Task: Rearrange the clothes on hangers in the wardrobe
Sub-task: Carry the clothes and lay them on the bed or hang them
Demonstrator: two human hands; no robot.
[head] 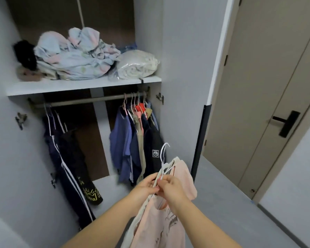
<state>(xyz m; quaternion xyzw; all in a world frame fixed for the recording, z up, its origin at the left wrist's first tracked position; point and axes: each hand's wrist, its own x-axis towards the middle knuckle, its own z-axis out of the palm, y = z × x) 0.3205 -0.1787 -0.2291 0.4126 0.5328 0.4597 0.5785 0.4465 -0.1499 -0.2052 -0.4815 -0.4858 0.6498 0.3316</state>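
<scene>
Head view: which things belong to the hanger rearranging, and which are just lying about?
In the job: left hand and right hand gripping the white hanger with pink top; rail; mixed clothes right, dark clothes left.
Lying about: pastel bedding, bagged blanket, black item on the shelf; door.

Both bare forearms are being stretched forward from the lower edge, converging towards the wrists. The left hand (pixel 146 186) is being held with its fingers curled round a white hanger (pixel 162 156). The right hand (pixel 172 189) is being held just beside it, knuckles up, its fingertips pinching the same hanger.
</scene>
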